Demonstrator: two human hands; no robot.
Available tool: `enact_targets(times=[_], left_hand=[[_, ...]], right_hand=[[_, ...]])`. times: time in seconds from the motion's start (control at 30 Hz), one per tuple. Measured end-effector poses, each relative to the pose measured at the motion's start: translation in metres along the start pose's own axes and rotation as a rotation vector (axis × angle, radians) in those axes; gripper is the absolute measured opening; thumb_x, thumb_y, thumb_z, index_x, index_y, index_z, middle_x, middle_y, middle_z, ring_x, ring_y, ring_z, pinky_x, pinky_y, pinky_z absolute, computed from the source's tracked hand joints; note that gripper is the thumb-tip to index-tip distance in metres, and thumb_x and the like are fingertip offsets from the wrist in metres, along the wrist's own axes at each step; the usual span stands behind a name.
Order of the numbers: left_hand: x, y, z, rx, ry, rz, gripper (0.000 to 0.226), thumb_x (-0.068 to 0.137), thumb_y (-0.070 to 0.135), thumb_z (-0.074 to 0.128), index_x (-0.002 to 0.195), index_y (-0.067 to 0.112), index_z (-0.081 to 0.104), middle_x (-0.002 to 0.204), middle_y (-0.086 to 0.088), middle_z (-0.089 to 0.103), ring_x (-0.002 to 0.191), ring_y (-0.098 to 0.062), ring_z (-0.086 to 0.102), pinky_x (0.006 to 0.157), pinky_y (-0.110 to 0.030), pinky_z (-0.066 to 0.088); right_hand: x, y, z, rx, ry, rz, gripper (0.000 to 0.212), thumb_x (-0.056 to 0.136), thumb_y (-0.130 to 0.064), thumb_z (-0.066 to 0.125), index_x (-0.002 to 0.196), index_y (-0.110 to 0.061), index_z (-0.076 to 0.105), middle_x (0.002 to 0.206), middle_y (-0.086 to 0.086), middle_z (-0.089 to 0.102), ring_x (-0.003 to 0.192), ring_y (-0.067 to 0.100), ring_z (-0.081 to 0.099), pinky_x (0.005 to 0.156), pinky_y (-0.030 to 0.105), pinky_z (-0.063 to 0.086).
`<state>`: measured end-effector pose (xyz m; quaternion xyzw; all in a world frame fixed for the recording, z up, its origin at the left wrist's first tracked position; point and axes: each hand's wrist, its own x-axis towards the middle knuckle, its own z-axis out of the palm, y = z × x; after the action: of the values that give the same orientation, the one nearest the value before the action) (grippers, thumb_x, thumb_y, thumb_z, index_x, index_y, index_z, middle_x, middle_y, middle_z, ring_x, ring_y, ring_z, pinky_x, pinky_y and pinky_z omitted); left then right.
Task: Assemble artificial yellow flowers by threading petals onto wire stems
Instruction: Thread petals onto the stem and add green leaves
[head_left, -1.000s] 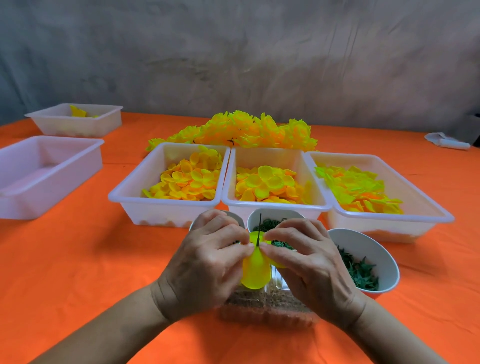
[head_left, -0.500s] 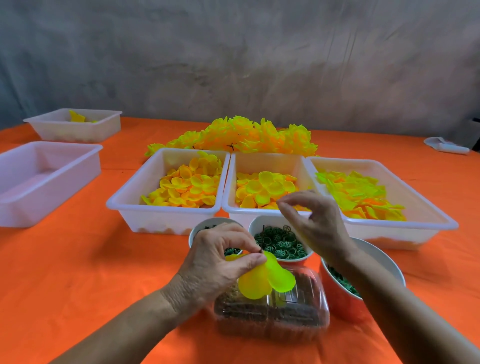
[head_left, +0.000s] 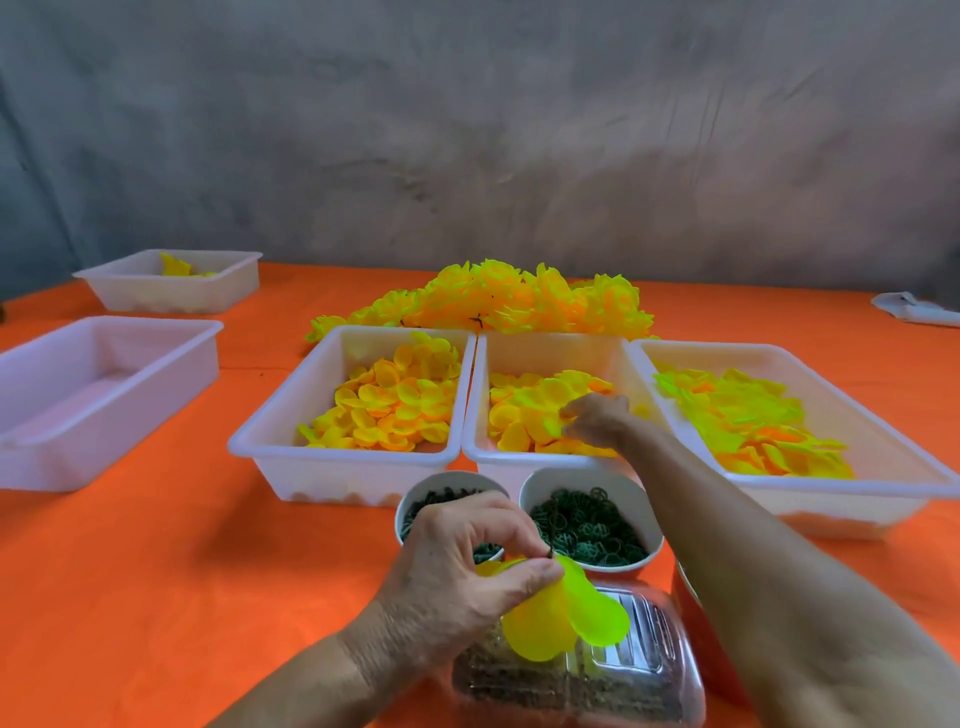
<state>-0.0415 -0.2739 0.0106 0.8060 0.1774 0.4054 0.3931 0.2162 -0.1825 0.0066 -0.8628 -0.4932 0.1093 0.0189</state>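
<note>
My right hand (head_left: 597, 418) is down in the middle tray (head_left: 550, 348), fingertips bunched on the loose petals (head_left: 524, 415) — can't tell if it's grabbed one. Left hand (head_left: 462, 566) pinches the half-made flower (head_left: 566, 613) and its wire stem (head_left: 549, 554) between thumb and fingers.

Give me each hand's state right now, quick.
Left hand: pinching the half-built flower.
Right hand: fingers among petals in the middle tray; grip cannot be told.
</note>
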Motion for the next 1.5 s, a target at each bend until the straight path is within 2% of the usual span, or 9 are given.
enact_targets(times=[0.1, 0.33, 0.47, 0.6, 0.9, 1.03, 1.2, 1.33, 1.5], left_hand=[[-0.001, 0.0, 0.0, -0.008, 0.01, -0.013, 0.009, 0.068, 0.018, 0.076, 0.064, 0.012, 0.07, 0.075, 0.003, 0.067, 0.07, -0.011, 0.063, 0.069, -0.031, 0.052], [-0.002, 0.003, 0.002, 0.015, 0.042, 0.001, 0.019, 0.067, 0.02, 0.076, 0.062, 0.032, 0.062, 0.075, 0.005, 0.066, 0.069, -0.01, 0.063, 0.069, -0.026, 0.051], [-0.004, 0.004, 0.002, 0.022, 0.054, 0.013, 0.021, 0.067, 0.019, 0.076, 0.062, 0.034, 0.061, 0.074, 0.003, 0.066, 0.069, -0.011, 0.062, 0.069, -0.027, 0.051], [-0.005, 0.004, 0.004, 0.011, 0.067, 0.01, 0.019, 0.066, 0.021, 0.076, 0.061, 0.032, 0.062, 0.074, 0.006, 0.066, 0.069, -0.008, 0.062, 0.068, -0.021, 0.05], [-0.007, 0.005, 0.002, 0.021, 0.051, -0.003, 0.009, 0.07, 0.029, 0.075, 0.065, 0.025, 0.069, 0.073, 0.003, 0.068, 0.073, -0.009, 0.064, 0.072, -0.025, 0.051], [-0.003, 0.011, -0.01, -0.058, 0.122, -0.111, 0.039, 0.072, 0.055, 0.067, 0.071, 0.016, 0.073, 0.074, 0.0, 0.071, 0.073, -0.017, 0.066, 0.071, -0.034, 0.053], [0.026, 0.02, -0.021, 0.041, 0.338, -0.192, 0.045, 0.057, 0.061, 0.068, 0.086, 0.027, 0.067, 0.079, 0.01, 0.066, 0.069, -0.002, 0.059, 0.061, -0.016, 0.05], [0.045, 0.023, -0.018, 0.122, 0.231, -0.228, 0.057, 0.063, 0.038, 0.081, 0.113, 0.024, 0.058, 0.097, 0.004, 0.062, 0.084, -0.013, 0.059, 0.074, -0.028, 0.052], [0.05, 0.025, -0.016, -0.023, 0.15, -0.179, 0.017, 0.072, 0.01, 0.079, 0.08, 0.021, 0.07, 0.071, 0.007, 0.069, 0.065, -0.006, 0.061, 0.063, -0.025, 0.05]], right_hand=[[-0.004, 0.003, 0.0, 0.279, 0.293, 0.062, 0.015, 0.088, -0.012, 0.052, 0.089, -0.009, 0.066, 0.099, 0.021, 0.06, 0.111, 0.036, 0.055, 0.08, 0.036, 0.043], [-0.039, 0.013, -0.014, 0.763, 0.619, -0.03, 0.016, 0.071, -0.006, 0.076, 0.088, -0.007, 0.074, 0.091, 0.015, 0.07, 0.082, 0.022, 0.061, 0.075, 0.029, 0.045], [-0.062, 0.017, -0.016, 1.102, 0.558, -0.027, 0.033, 0.071, 0.009, 0.069, 0.101, -0.004, 0.062, 0.088, 0.02, 0.061, 0.079, 0.027, 0.058, 0.074, 0.043, 0.052], [-0.09, 0.017, -0.019, 1.334, 0.404, -0.101, 0.018, 0.078, 0.011, 0.065, 0.084, -0.006, 0.065, 0.071, 0.007, 0.06, 0.063, 0.017, 0.057, 0.052, 0.021, 0.051], [-0.147, 0.008, -0.021, 1.45, 0.278, -0.208, 0.019, 0.08, 0.003, 0.067, 0.073, -0.013, 0.06, 0.069, 0.007, 0.063, 0.046, 0.007, 0.061, 0.043, 0.021, 0.051], [-0.163, 0.003, -0.024, 1.487, 0.253, -0.235, 0.021, 0.077, 0.006, 0.068, 0.072, -0.013, 0.06, 0.075, 0.008, 0.065, 0.05, 0.008, 0.063, 0.046, 0.023, 0.051], [-0.173, -0.001, -0.025, 1.417, 0.289, -0.369, 0.024, 0.074, 0.01, 0.069, 0.071, -0.011, 0.059, 0.059, -0.003, 0.063, 0.049, 0.003, 0.06, 0.043, 0.016, 0.046], [-0.18, -0.005, -0.024, 1.25, 0.343, -0.534, 0.025, 0.071, 0.013, 0.07, 0.068, -0.009, 0.06, 0.05, -0.012, 0.06, 0.047, -0.003, 0.053, 0.047, 0.013, 0.043], [-0.187, -0.008, -0.021, 1.135, 0.409, -0.693, 0.027, 0.068, 0.013, 0.073, 0.069, -0.012, 0.063, 0.066, -0.003, 0.064, 0.06, 0.0, 0.057, 0.06, 0.015, 0.046]])
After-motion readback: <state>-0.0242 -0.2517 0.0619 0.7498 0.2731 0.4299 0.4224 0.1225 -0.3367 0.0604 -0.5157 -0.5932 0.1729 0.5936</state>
